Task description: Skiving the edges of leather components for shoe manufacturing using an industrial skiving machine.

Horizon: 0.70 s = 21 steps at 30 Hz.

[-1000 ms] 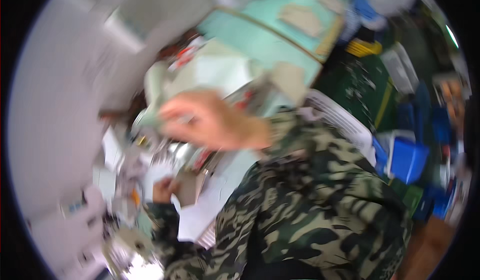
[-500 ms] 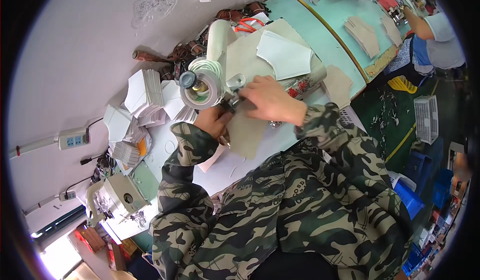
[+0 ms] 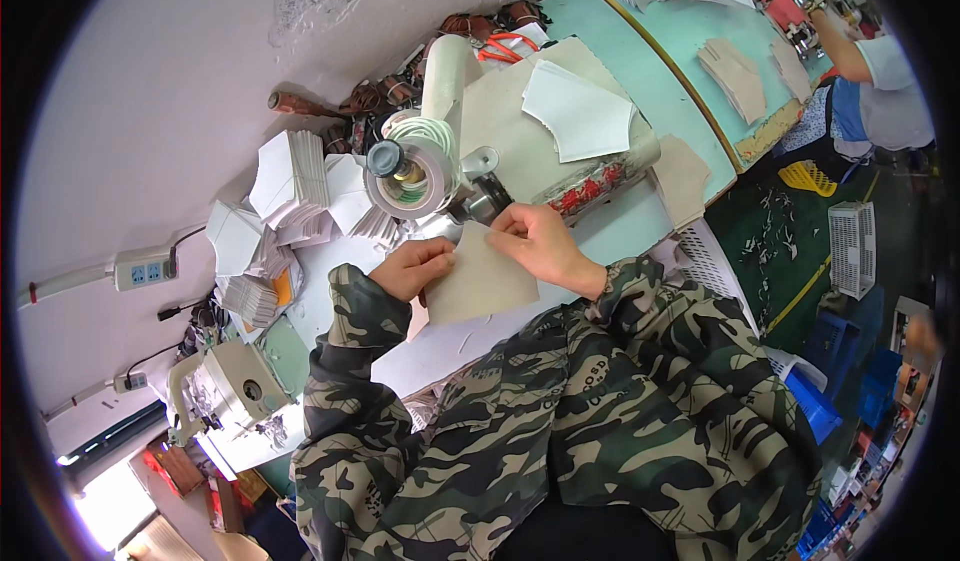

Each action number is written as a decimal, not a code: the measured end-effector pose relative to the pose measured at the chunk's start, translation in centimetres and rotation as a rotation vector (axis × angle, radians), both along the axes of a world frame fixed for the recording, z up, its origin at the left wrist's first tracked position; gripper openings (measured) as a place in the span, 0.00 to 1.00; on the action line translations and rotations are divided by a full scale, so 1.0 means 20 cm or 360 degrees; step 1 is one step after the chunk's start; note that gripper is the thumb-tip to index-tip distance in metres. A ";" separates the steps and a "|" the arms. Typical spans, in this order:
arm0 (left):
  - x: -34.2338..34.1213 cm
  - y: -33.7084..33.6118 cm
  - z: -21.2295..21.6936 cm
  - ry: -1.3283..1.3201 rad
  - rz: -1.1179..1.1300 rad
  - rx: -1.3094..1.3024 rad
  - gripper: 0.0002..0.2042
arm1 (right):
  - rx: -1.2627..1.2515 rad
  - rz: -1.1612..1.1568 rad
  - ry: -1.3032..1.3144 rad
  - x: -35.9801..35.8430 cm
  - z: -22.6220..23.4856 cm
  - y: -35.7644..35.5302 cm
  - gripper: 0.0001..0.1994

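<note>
Both hands on a beige cut piece at the machine

Left hand and right hand pinch the beige piece by its upper corners (fingers closed on it), just below the tape roll.

The person wears a long-sleeved camouflage jacket in dark green, olive, tan and black blotches. Its sleeves reach the wrists; the left hand and right hand are bare, ungloved.

Small stitching workshop, busy benches.
Sewing machine up front, stacks of cut white pieces beside it, offcuts littering the green floor, co-worker at the next table.
</note>
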<state>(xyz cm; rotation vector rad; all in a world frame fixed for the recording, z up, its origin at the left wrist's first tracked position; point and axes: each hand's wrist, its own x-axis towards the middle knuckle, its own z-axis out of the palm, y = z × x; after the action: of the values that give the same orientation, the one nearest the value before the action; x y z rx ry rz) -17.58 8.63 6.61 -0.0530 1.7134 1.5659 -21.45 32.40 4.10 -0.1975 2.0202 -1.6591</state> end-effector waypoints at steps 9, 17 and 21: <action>-0.25 -0.17 -0.18 0.0009 -0.0350 -0.0332 0.09 | 0.0426 0.0796 0.0574 -0.14 0.08 0.14 0.11; -0.26 0.12 0.09 0.0750 -0.0155 -0.0780 0.13 | 0.0871 0.0870 0.0992 -0.37 0.18 0.10 0.17; -0.03 -0.11 -0.19 0.1125 0.0041 -0.1869 0.13 | 0.0476 0.0609 0.1357 -0.48 0.27 0.24 0.19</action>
<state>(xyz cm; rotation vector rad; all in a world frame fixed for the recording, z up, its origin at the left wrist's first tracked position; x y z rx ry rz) -18.25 6.40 2.88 -0.1164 2.9784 0.3714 -31.07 37.14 9.57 -1.2662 2.5558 -1.0855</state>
